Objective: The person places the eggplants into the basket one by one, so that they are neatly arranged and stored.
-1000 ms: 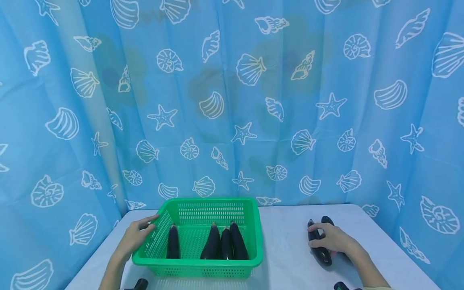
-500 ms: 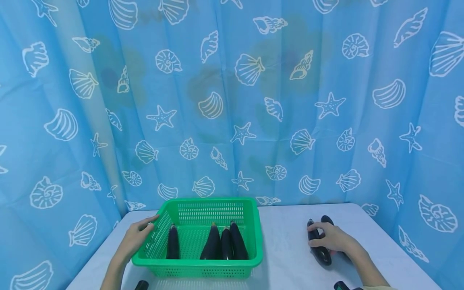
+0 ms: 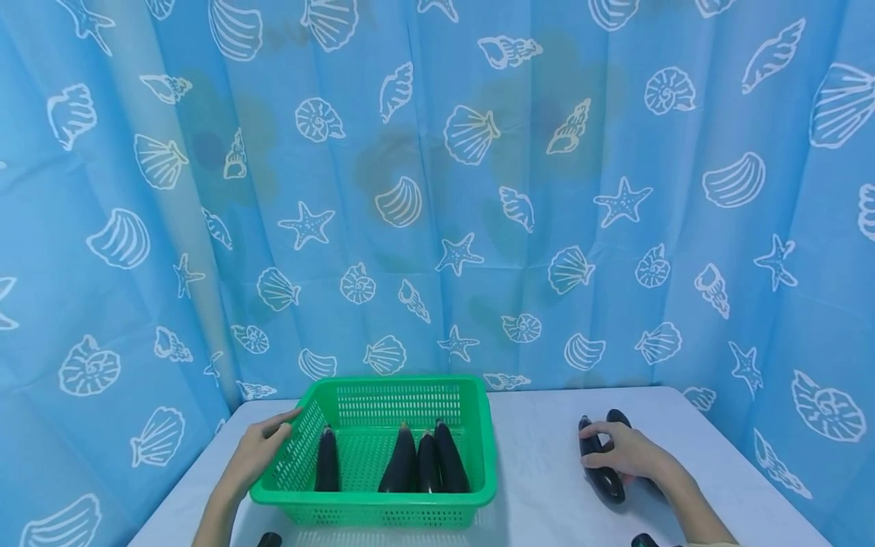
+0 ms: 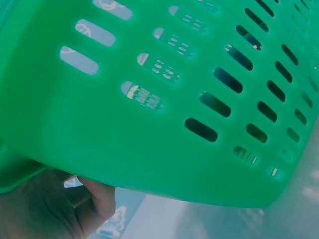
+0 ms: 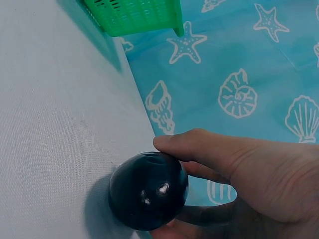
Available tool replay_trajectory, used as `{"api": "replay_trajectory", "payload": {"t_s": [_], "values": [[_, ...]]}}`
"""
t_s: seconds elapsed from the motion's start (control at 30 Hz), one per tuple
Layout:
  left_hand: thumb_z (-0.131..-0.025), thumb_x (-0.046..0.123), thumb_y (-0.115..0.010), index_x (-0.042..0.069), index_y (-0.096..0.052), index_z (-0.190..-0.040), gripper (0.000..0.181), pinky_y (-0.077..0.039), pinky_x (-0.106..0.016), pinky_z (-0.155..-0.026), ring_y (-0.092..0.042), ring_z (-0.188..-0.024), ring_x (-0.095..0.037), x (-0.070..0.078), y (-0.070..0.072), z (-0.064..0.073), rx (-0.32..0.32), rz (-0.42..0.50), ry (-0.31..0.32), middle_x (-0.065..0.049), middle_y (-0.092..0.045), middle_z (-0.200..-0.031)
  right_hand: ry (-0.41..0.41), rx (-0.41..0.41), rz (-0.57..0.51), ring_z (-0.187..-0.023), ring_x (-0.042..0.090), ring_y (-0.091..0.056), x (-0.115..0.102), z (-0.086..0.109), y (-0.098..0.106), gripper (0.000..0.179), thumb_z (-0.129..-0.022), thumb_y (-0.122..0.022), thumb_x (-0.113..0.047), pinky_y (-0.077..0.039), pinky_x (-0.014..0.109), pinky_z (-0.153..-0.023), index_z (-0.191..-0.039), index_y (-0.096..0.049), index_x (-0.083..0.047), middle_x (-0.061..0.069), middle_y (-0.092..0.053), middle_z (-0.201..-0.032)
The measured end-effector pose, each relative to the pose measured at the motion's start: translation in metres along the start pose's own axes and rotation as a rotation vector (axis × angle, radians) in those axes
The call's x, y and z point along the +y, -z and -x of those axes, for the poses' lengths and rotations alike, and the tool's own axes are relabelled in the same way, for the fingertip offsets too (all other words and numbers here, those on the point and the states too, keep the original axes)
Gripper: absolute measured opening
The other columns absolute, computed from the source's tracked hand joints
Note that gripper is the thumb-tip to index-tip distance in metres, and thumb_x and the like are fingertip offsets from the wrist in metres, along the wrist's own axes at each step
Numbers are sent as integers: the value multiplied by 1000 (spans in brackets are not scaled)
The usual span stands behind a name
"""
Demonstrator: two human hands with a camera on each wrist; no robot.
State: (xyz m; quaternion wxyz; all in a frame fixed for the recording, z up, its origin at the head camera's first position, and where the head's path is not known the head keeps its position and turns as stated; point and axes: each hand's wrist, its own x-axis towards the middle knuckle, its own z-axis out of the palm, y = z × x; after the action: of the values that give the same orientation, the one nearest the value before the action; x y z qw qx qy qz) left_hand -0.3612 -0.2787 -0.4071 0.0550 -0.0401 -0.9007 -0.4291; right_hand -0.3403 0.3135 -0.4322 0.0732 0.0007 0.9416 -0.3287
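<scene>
A green plastic basket (image 3: 372, 498) stands on the table with dark eggplants inside: one eggplant (image 3: 327, 463) at its left, three grouped eggplants (image 3: 429, 465) right of centre. My left hand (image 3: 254, 452) rests at the basket's left rim, fingers fairly straight; the left wrist view shows the thumb and part of the hand (image 4: 60, 209) beside the slotted wall. On the right, my right hand (image 3: 634, 453) grips a glossy eggplant (image 3: 607, 485) between thumb and fingers. Its rounded end (image 5: 147, 191) faces the right wrist view. Another eggplant (image 3: 618, 415) lies just beyond, partly hidden by that hand.
The white-covered table (image 3: 536, 448) stretches between basket and right hand. A blue curtain (image 3: 424, 228) with white shell and starfish prints hangs behind the table and along both sides. Dark rounded ends of wrist gear (image 3: 270, 539) show at the bottom edge.
</scene>
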Motion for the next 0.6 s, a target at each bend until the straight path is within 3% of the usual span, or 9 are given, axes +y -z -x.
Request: {"api": "replay_trajectory", "payload": {"t_s": [0.6], "values": [[-105, 30, -37, 15, -45, -148, 46, -40, -58, -106, -42, -134, -49, -2, -1, 0, 6, -3, -2, -25, -42, -151, 12, -18, -27, -83, 22, -61, -10, 0, 1, 58, -82, -77, -33, -58, 38, -62, -132, -58, -10, 17, -62, -112]]}}
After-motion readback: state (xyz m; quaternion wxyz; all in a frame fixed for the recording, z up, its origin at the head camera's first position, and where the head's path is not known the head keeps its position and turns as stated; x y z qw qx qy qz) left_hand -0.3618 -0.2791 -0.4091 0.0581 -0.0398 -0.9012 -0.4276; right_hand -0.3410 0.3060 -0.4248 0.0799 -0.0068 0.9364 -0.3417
